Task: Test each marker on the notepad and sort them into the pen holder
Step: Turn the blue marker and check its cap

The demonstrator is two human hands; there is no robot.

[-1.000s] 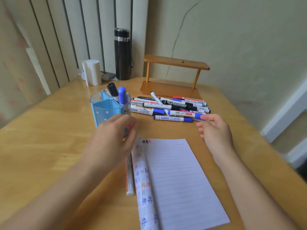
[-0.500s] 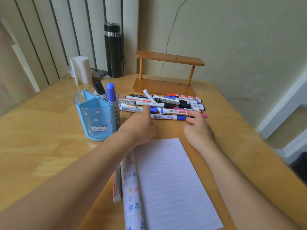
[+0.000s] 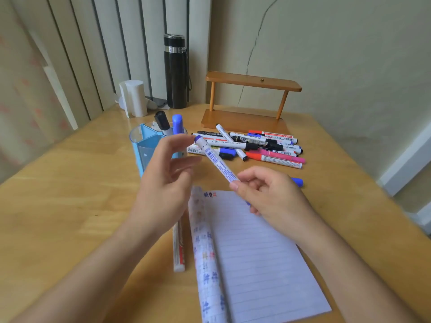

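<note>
Marker (image 3: 215, 159) aloft over notepad (image 3: 256, 252)!
Tilted, lower end pinched by the right grip (image 3: 268, 197); left grip (image 3: 168, 183) loose-fingered, holding nothing, beside its upper tip; notepad by the tabletop (image 3: 70, 206) near edge.

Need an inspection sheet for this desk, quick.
Surface: wooden table, bare grain showing.
Job's things: notepad open, lined page up; pen holder with two markers upright; marker pile behind the notepad; one marker lying left of it.
Clutter: black flask, white roll, wooden rack at the back.
Hands: right hand grips a blue-ended marker above the notepad; left hand open beside its upper end.
Cables: nothing seen.
Surroundings: cracked wall, vertical blinds.
</note>
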